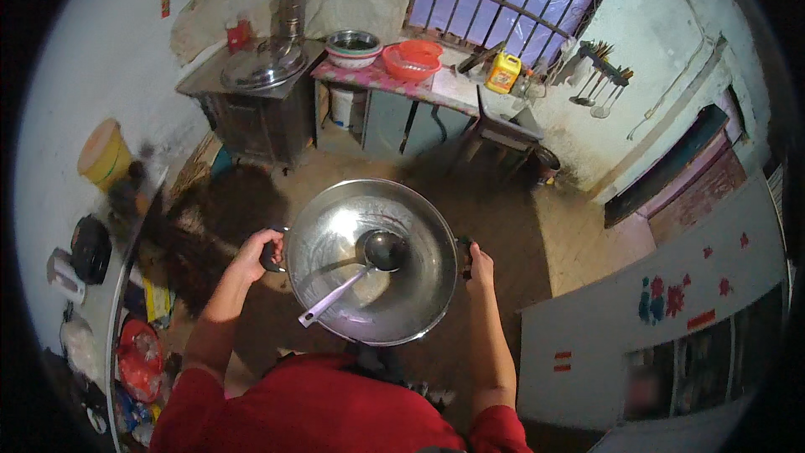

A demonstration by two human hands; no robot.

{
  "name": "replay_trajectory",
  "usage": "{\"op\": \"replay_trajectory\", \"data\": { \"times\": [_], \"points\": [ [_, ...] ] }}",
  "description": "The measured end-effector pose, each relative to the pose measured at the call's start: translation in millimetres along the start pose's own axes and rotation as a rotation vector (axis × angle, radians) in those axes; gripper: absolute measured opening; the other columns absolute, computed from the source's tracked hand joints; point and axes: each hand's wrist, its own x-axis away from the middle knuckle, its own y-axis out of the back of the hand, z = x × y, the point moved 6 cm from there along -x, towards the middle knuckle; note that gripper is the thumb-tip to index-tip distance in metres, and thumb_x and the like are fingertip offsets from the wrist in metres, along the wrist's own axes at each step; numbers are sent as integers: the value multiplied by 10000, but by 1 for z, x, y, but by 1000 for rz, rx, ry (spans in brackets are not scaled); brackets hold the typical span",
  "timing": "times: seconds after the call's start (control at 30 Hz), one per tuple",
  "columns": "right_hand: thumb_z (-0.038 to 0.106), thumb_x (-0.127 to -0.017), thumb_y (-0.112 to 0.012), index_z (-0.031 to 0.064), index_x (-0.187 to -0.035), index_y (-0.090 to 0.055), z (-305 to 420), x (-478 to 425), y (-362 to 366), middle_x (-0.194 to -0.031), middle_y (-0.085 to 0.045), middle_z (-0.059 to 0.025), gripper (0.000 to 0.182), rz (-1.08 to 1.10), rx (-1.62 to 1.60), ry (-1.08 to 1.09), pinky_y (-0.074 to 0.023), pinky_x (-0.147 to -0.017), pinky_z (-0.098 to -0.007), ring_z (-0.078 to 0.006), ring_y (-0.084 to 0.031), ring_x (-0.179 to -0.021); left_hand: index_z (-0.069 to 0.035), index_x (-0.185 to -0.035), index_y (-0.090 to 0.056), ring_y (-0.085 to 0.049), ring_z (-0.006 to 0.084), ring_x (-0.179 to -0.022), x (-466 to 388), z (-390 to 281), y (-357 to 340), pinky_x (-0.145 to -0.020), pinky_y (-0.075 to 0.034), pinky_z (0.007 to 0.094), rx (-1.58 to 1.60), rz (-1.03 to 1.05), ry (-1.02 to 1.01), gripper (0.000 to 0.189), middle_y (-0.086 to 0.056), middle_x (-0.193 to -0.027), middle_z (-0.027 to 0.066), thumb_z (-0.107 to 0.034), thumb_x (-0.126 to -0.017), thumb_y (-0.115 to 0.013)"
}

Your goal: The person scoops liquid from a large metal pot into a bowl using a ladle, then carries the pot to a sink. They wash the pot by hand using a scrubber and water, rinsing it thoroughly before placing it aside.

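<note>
A large stainless steel wok (427,277) is held up in front of my red-shirted body, above the floor. My left hand (256,255) grips its dark handle on the left side. On the opposite side my right hand (480,267) is closed around the other handle. Inside the wok lies a ladle (339,292), its round dark bowl near the middle and its pale handle resting toward the lower left rim. Some cloudy wet residue shows at the bottom of the wok.
A metal stove (251,119) with a shiny lid and flue stands at the far left. Beside it, a counter (456,99) bears basins, an orange-red colander (412,63) and a yellow jug (503,73). A sink (509,129) adjoins it. A grey cabinet (578,333) stands at right.
</note>
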Motion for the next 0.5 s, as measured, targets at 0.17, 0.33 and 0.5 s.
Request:
{"op": "replay_trajectory", "data": {
  "times": [0.17, 0.33, 0.5],
  "points": [
    [317, -875, -540, 62, -719, -537, 95, -130, 29, -573, -464, -5, 299, -23, 63, 58, -310, -426, -258, -103, -400, -466, -38, -707, -542, -512, 147, -623, -125, -28, -106, -529, -436, 263, -130, 100, 66, 55, -532, -701, 62, -81, -714, -576],
    [315, -870, -548, 71, -717, -558, 210, -257, 21, -579, -471, 8, 288, -15, 153, 184, -312, -433, -248, -92, -410, -477, -6, -723, -562, -529, 161, -623, -221, -44, -204, -557, -455, 256, -92, 152, 384, 30, -552, -709, 66, -23, -709, -541],
    [307, -866, -554, 63, -730, -588, 267, -411, 23, -600, -502, 6, 281, 14, 193, 178, -326, -452, -239, -89, -421, -483, 23, -753, -579, -570, 180, -655, -337, -61, -277, -579, -475, 266, -247, 244, 557, 63, -586, -738, 87, -20, -713, -556]
  ]
}}
